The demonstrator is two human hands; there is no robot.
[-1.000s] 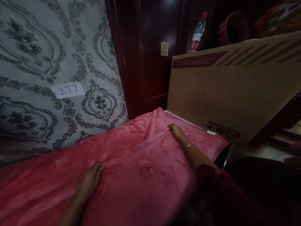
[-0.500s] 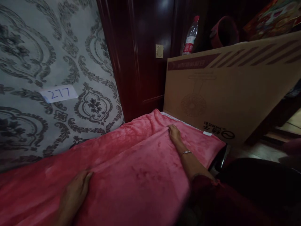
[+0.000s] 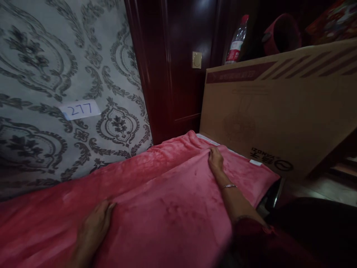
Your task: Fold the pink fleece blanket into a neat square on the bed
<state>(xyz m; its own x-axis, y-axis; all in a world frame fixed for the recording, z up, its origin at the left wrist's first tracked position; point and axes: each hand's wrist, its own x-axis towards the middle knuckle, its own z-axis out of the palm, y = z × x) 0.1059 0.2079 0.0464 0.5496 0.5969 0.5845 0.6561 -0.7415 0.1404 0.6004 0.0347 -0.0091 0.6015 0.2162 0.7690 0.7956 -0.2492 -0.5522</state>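
A pink plush blanket (image 3: 173, 208) spreads across the surface before me, with a fold edge running between my hands. At the lower left, my left hand (image 3: 96, 225) is closed on the near layer's edge, its fingers partly hidden by the cloth. Farther away and to the right, my right hand (image 3: 216, 159) pinches the same edge, with a silver bracelet (image 3: 230, 185) on that wrist. Near the blanket's far right corner a white label (image 3: 255, 162) shows.
A large cardboard box (image 3: 267, 108) stands beyond the blanket, with a plastic bottle (image 3: 237, 41) behind its top edge. Patterned wallpaper (image 3: 117, 85) carries a paper marked 277 (image 3: 80, 109). A dark red door (image 3: 178, 89) is at the back. Something dark (image 3: 312, 223) lies at the lower right.
The whole view has shifted, so the scene sits slightly farther right. Both hands keep their grip on the blanket edge, with little other movement.
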